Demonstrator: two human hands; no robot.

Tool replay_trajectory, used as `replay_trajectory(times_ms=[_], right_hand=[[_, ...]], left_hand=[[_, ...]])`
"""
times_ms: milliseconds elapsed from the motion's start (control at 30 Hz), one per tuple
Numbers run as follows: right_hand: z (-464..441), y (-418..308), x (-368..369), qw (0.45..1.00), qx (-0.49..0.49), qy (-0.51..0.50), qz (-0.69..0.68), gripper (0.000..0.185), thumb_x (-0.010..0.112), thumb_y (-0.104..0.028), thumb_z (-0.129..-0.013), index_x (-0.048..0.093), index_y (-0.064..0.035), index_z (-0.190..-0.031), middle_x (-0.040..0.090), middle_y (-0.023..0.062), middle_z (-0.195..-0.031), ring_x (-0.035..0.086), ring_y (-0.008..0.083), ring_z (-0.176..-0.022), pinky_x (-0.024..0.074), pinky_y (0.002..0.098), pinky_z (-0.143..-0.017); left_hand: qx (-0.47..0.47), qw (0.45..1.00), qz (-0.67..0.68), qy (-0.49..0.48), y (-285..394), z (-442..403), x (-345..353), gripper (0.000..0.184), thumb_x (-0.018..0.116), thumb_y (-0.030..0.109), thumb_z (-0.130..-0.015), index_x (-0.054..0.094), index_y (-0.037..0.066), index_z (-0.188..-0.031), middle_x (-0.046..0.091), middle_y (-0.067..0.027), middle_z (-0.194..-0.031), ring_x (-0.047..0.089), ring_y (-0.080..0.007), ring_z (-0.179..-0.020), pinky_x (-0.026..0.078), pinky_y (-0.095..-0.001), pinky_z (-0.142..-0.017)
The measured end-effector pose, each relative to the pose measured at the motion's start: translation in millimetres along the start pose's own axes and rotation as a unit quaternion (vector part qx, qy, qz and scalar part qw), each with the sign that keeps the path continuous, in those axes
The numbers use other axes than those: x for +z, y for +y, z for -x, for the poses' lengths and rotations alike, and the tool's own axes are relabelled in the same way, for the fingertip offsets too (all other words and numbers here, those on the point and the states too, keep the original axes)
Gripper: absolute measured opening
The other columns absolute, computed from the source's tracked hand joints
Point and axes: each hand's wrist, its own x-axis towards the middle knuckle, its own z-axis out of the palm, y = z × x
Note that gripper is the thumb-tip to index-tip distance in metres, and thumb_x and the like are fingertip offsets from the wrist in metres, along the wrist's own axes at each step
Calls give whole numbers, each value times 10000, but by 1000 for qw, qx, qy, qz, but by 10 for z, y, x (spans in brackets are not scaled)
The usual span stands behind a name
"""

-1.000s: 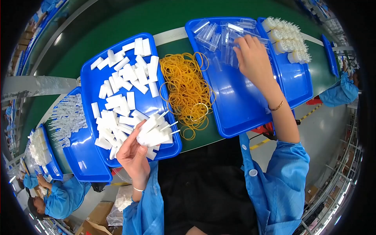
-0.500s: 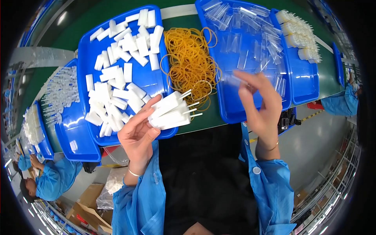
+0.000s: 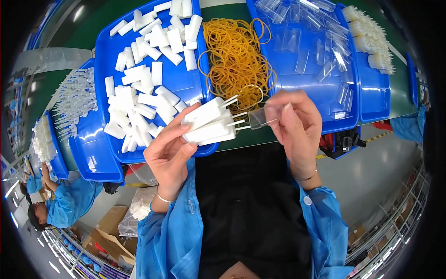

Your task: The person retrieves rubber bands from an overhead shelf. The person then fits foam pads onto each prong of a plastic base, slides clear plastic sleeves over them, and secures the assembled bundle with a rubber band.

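Observation:
My left hand [image 3: 169,151] is closed round a bundle of white plastic pieces [image 3: 211,122], each with a thin white tip pointing right. Between the thumb and fingers of my right hand [image 3: 297,123] is a clear plastic sleeve [image 3: 260,117]. The sleeve's left end is right by one of the thin tips; I cannot tell whether the tip is inside it. Behind my hands lies a heap of yellow rubber bands [image 3: 237,65]. A blue tray [image 3: 186,86] of white blocks [image 3: 125,104] is at the left, and a second blue tray [image 3: 290,83] holds clear sleeves [image 3: 320,46].
Farther left, many clear thin-tipped pieces [image 3: 76,97] lie beside a smaller blue tray [image 3: 95,158]. White bundled pieces [image 3: 369,39] sit at the far right near another blue tray [image 3: 375,100]. A co-worker in blue [image 3: 74,202] is at lower left, near cardboard boxes [image 3: 111,228].
My right hand has come left from over the sleeve tray, bringing a clear sleeve up to the tips of the bundle. My left hand still grips the white pieces.

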Motion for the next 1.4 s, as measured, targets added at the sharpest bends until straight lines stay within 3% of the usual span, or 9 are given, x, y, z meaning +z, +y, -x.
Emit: replay_trajectory(times_ms=[300,467,633,733,833,900,1067,1133,1400], right_hand=[[-7,-18,-47,997,39,28,-61,138,534,-87,-890,536,25,-971,551,30,-709,415,17,-519,314,164,-469],[29,30,-56,994,-99,33,40,195,588,-157,-879,537,24,-931,547,14,-680,439,27,-526,317,165,-484],[-32,93,-28,985,-118,122,28,248,648,-198,-847,550,26,-892,557,26,-690,451,20,-550,323,167,-498],[-41,90,-31,984,-142,103,-12,242,664,-188,-835,563,25,-889,547,16,-651,461,30,-549,314,169,-487],[16,28,-89,981,-156,54,106,221,664,-157,-831,580,25,-925,557,13,-621,460,56,-530,312,179,-473],[-28,42,-222,967,-199,-66,146,218,666,-135,-825,589,24,-953,573,11,-613,482,68,-537,324,189,-470],[-131,33,-167,978,-78,-191,-16,193,639,-82,-835,596,26,-988,626,62,-783,554,83,-691,382,202,-547],[-68,-108,-7,992,11,-127,-25,173,610,-60,-851,587,31,-996,623,86,-885,554,84,-760,397,208,-592],[-42,-75,19,999,-17,-24,27,175,545,-35,-886,509,21,-1048,564,63,-917,499,59,-739,408,192,-637]], left_hand=[[-30,999,-4,20,11,-5,31,314,663,22,-775,565,-32,-1068,462,-354,-1207,474,-376,-1167,403,-438,-962],[-47,999,4,17,12,-7,23,309,663,39,-783,562,-36,-1065,464,-355,-1203,474,-377,-1167,401,-439,-962],[-58,998,9,8,10,-16,29,297,648,35,-794,553,-45,-1064,465,-361,-1196,471,-380,-1169,404,-428,-958],[-52,999,4,3,-4,-10,13,287,637,26,-800,549,-51,-1062,461,-363,-1198,496,-374,-1141,447,-421,-914],[-63,998,29,-9,5,-16,19,284,630,24,-802,544,-57,-1061,453,-363,-1203,535,-361,-1090,518,-406,-817],[-64,997,39,-12,-1,-20,31,285,627,28,-805,540,-60,-1061,448,-363,-1206,560,-351,-1048,552,-394,-751],[-61,997,39,6,-6,-12,8,282,620,37,-812,540,-53,-1067,447,-361,-1208,601,-338,-973,567,-382,-710],[-58,997,41,13,-1,-10,-3,280,619,39,-813,543,-47,-1068,448,-359,-1209,610,-332,-956,564,-379,-708],[-39,999,20,5,-14,-1,-3,285,631,16,-800,549,-37,-1068,452,-352,-1212,587,-335,-1008,545,-383,-763]])
